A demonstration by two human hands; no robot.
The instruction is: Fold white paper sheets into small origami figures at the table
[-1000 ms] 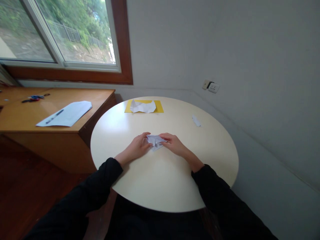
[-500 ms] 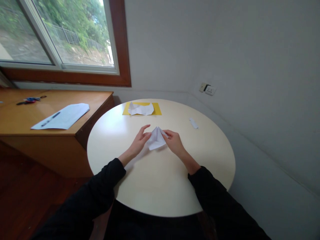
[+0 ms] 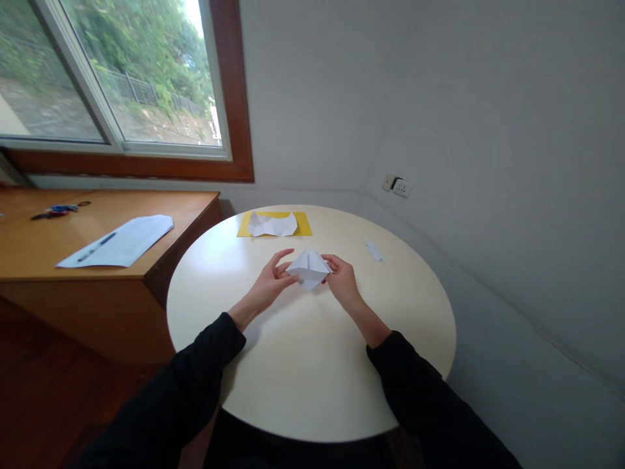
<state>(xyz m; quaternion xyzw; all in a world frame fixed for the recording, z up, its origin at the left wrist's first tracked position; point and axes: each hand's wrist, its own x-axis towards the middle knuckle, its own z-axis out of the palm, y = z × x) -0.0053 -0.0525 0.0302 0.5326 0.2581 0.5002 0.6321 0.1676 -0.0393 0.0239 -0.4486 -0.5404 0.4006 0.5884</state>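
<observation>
A small folded white paper is held up just above the round cream table, near its middle. My left hand pinches the paper's left corner, with the index finger and thumb spread. My right hand grips its right corner. The paper shows a diamond-like shape with a centre crease. Both arms wear black sleeves.
A yellow sheet with a crumpled white paper on it lies at the table's far side. A small white paper strip lies to the right. A wooden desk at the left holds white paper with a pen and scissors. Walls are close.
The folded paper was pressed flat on the table under both hands; it is now lifted and opened out between them. The camera view has tilted slightly.
</observation>
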